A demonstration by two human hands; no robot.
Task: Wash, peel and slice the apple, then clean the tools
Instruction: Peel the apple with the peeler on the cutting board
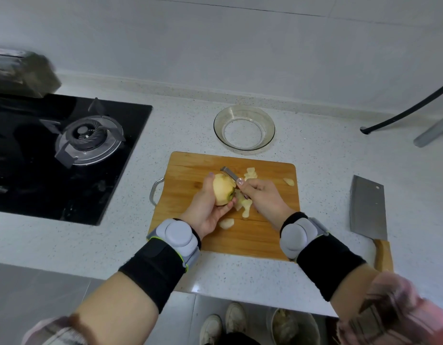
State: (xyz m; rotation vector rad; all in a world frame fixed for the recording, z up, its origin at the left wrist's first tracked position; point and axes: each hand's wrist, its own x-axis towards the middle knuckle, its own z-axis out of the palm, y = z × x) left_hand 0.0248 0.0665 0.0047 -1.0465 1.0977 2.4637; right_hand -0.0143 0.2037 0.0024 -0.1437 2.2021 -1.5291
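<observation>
Over the cutting board (pixel 190 168), the left hand (pixel 205 207) cups the mostly peeled apple (pixel 223 189), stem axis roughly upright. Right hand (pixel 262 197) grips the peeler (pixel 230 173), blade touching the apple's upper right, so I'd guess the next stroke pulls down that side.

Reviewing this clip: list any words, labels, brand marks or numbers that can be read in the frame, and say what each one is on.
None can be read.
Cleaver: plain blade, no mark visible.
Peeler in the right hand: no mark visible.
Wrist devices: plain grey, no lettering visible.
Glass bowl, cutting board, stove: no text seen.
The apple in the left hand bears no sticker.
</observation>
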